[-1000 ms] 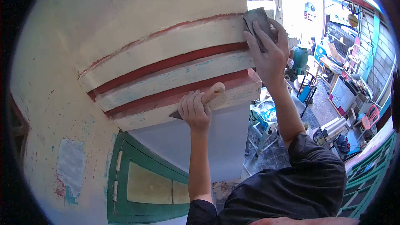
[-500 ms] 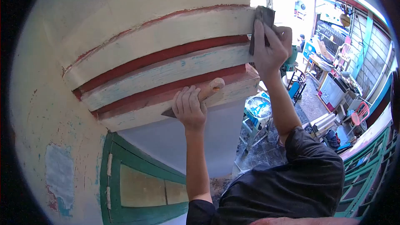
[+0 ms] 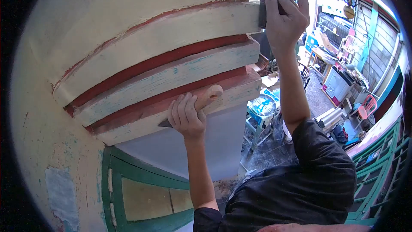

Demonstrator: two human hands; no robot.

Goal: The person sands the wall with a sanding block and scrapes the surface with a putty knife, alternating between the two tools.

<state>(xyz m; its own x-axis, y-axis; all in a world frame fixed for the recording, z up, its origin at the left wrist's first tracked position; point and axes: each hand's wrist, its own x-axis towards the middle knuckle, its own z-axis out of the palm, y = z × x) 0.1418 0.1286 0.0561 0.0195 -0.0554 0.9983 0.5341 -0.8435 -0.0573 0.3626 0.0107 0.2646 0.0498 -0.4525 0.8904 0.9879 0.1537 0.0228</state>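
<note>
My left hand (image 3: 187, 116) is closed round a scraper with a thick wooden handle (image 3: 209, 96); its dark blade pokes out to the left of the palm. The fingertips rest on the lower ledge of the stepped moulding (image 3: 171, 69), cream with red grooves and bluish worn patches. Higher and to the right, my right hand (image 3: 286, 23) pinches a dark, flat, folded piece that looks like sandpaper (image 3: 263, 15). It stands upright at the right end of the top cream band (image 3: 206, 23), overlapping that end in this view.
Below the moulding is a green-framed door (image 3: 113, 180). The wall at left has a grey patch (image 3: 62, 193). A paint-splashed table (image 3: 262, 107) stands beneath my right arm. Farther back are a pink chair (image 3: 367, 106), a white cabinet (image 3: 337, 85) and clutter. Green grilles (image 3: 377, 172) line the right.
My right hand has moved up with the sandpaper along the moulding's end. The view has shifted slightly; my left hand keeps its hold on the scraper at the ledge.
</note>
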